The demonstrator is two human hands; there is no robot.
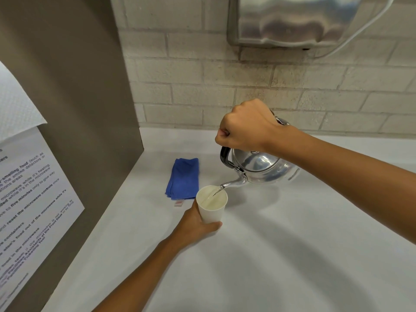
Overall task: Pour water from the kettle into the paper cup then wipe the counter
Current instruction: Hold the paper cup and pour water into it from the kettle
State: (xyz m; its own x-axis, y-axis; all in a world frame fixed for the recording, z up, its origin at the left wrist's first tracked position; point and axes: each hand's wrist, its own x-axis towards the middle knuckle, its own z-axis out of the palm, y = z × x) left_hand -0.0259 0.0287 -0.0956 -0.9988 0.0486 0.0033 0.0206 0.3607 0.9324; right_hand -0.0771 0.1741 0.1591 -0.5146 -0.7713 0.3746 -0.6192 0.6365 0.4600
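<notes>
Behind your counter you have a wall of pale painted brick [225,86], and high on it hangs a shiny metal dispenser [292,19]. On your left stands a grey-brown panel [78,97] that carries a white printed notice [33,199] about microwave use. Above that notice, a sheet of white textured paper [15,104] overlaps its top edge.
</notes>
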